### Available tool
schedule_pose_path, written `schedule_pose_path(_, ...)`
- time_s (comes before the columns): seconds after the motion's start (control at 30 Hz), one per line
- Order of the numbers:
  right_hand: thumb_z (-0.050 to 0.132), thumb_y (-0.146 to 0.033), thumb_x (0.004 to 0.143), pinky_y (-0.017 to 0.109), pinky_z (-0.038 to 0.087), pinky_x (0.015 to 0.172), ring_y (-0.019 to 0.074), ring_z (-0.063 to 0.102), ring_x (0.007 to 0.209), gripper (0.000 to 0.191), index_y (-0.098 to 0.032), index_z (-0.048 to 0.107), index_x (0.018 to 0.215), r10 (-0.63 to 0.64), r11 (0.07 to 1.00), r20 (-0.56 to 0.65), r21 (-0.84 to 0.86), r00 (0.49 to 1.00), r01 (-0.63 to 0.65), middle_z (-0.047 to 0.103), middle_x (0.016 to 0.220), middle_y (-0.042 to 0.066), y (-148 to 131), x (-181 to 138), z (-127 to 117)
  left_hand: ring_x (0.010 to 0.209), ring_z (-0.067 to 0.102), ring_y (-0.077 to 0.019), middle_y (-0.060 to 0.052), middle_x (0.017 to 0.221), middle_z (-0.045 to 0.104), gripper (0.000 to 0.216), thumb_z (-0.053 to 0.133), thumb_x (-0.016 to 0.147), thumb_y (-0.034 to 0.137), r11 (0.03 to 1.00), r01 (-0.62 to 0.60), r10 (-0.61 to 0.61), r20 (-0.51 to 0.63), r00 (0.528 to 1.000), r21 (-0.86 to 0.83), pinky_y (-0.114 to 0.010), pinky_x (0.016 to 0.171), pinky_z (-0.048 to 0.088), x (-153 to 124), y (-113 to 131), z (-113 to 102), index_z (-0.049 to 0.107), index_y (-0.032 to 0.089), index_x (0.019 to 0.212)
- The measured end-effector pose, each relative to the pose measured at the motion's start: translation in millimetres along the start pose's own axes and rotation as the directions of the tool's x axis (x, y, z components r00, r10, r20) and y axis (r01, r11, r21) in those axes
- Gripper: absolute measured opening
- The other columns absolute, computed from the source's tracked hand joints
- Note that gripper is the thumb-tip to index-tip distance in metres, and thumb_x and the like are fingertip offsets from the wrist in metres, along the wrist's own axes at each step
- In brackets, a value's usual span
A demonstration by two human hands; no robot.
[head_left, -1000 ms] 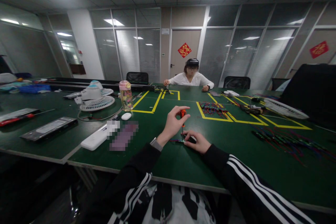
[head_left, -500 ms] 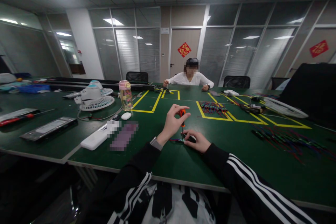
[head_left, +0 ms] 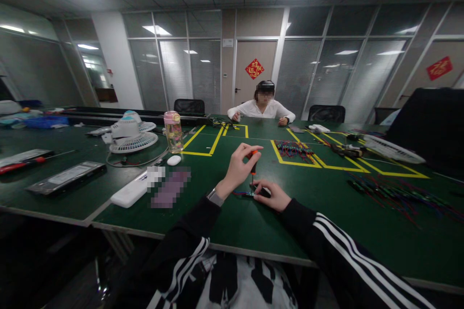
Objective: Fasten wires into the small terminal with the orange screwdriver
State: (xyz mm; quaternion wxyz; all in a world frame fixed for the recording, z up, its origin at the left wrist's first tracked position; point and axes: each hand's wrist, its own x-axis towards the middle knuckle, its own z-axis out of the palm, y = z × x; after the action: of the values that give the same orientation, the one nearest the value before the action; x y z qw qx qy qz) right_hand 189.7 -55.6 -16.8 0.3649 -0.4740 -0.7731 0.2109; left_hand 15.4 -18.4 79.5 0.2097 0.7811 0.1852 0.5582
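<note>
My left hand (head_left: 239, 165) is closed around the handle of an orange and black screwdriver (head_left: 253, 169), which stands upright with its shaft pointing down. The tip meets a small green circuit board (head_left: 249, 194) on the table, and thin coloured wires (head_left: 238, 193) run from the board to the left. My right hand (head_left: 274, 195) pinches the board's right edge between thumb and fingers. Under its palm lies a black object (head_left: 264, 192), partly hidden, whose kind I cannot make out.
On the green table (head_left: 232, 231), a bundle of wired boards (head_left: 402, 193) lies right, with more (head_left: 294, 148) inside yellow tape. A bottle (head_left: 174, 131), a white fan (head_left: 132, 137), a white case (head_left: 132, 192) and a hard drive (head_left: 67, 177) lie left. A person (head_left: 264, 104) sits opposite.
My left hand's fingers have shifted slightly around the screwdriver handle. The right hand and board hold their place. The person opposite has moved one hand a little to the right.
</note>
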Motion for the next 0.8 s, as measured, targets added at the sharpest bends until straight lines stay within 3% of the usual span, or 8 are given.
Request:
schedule_pose_path(0.07, 0.068, -0.028, 0.073, 0.054, 0.038, 0.103, 0.0303, 0.061, 0.114, 0.011, -0.019, 0.061, 0.074, -0.001, 1.000, 0.002, -0.002, 1.000, 0.001, 0.069, 0.114, 0.015, 0.3, -0.1, -0.1, 0.094, 0.059, -0.0150, -0.005, 0.100, 0.062, 0.030, 0.040, 0.097, 0.023, 0.990, -0.102, 0.091, 0.109, 0.990, 0.097, -0.028, 0.085, 0.046, 5.7, 1.2, -2.8, 0.064, 0.020, 0.114)
schedule_pose_path(0.17, 0.068, -0.028, 0.073, 0.052, 0.041, 0.102, 0.0295, 0.062, 0.113, 0.011, -0.019, 0.062, 0.075, -0.009, 1.000, 0.001, 0.008, 1.000, 0.009, 0.069, 0.113, 0.014, 0.1, -0.4, -0.3, 0.096, 0.060, -0.0171, -0.006, 0.105, 0.064, 0.031, 0.039, 0.097, 0.019, 0.921, -0.264, 0.182, 0.281, 0.942, 0.288, -0.030, 0.086, 0.046, 15.8, 4.7, -5.3, 0.059, 0.018, 0.120)
schedule_pose_path(0.3, 0.068, -0.027, 0.073, 0.051, 0.043, 0.099, 0.0290, 0.062, 0.112, 0.010, -0.019, 0.062, 0.074, -0.020, 1.000, -0.002, 0.015, 1.000, 0.020, 0.069, 0.112, 0.014, -0.5, -0.5, -0.2, 0.078, 0.059, -0.0188, -0.007, 0.087, 0.065, 0.027, 0.042, 0.095, 0.025, 0.663, -0.515, 0.343, 0.392, 0.854, 0.543, -0.032, 0.072, 0.045, 21.1, 12.7, -6.4, 0.065, 0.014, 0.104)
schedule_pose_path(0.37, 0.068, -0.027, 0.074, 0.050, 0.044, 0.099, 0.0283, 0.063, 0.110, 0.010, -0.019, 0.062, 0.074, -0.030, 0.999, -0.005, 0.014, 1.000, 0.030, 0.069, 0.112, 0.013, -0.7, -0.3, 0.0, 0.073, 0.057, -0.0188, -0.006, 0.076, 0.062, 0.029, 0.041, 0.095, 0.027, 0.538, -0.609, 0.433, 0.429, 0.793, 0.583, -0.032, 0.067, 0.042, 19.1, 16.7, -6.6, 0.066, 0.013, 0.091)
schedule_pose_path(0.43, 0.068, -0.026, 0.074, 0.049, 0.044, 0.098, 0.0274, 0.064, 0.109, 0.010, -0.019, 0.062, 0.073, -0.039, 0.999, -0.008, 0.010, 0.999, 0.039, 0.070, 0.110, 0.012, -1.0, -0.1, 0.0, 0.071, 0.056, -0.0185, -0.006, 0.074, 0.061, 0.029, 0.040, 0.095, 0.025, 0.485, -0.654, 0.491, 0.438, 0.753, 0.581, -0.032, 0.065, 0.041, 16.5, 19.7, -6.5, 0.066, 0.013, 0.091)
schedule_pose_path(0.63, 0.067, -0.026, 0.074, 0.049, 0.045, 0.097, 0.0285, 0.063, 0.110, 0.009, -0.019, 0.061, 0.074, -0.041, 0.999, 0.003, 0.011, 0.999, 0.041, 0.069, 0.113, 0.014, -1.7, 0.1, -0.2, 0.082, 0.059, -0.0181, -0.007, 0.090, 0.067, 0.028, 0.039, 0.094, 0.017, 0.550, -0.643, 0.489, 0.419, 0.765, 0.532, -0.032, 0.072, 0.044, 15.4, 19.8, -4.9, 0.060, 0.011, 0.111)
schedule_pose_path(0.8, 0.069, -0.027, 0.074, 0.049, 0.045, 0.097, 0.0275, 0.064, 0.109, 0.010, -0.019, 0.062, 0.074, -0.050, 0.999, -0.010, 0.014, 0.999, 0.050, 0.069, 0.111, 0.013, 0.8, 0.2, 0.2, 0.077, 0.059, -0.0185, -0.007, 0.085, 0.066, 0.029, 0.045, 0.095, 0.031, 0.594, -0.620, 0.462, 0.413, 0.785, 0.513, -0.032, 0.069, 0.045, 15.4, 18.5, -5.4, 0.062, 0.012, 0.109)
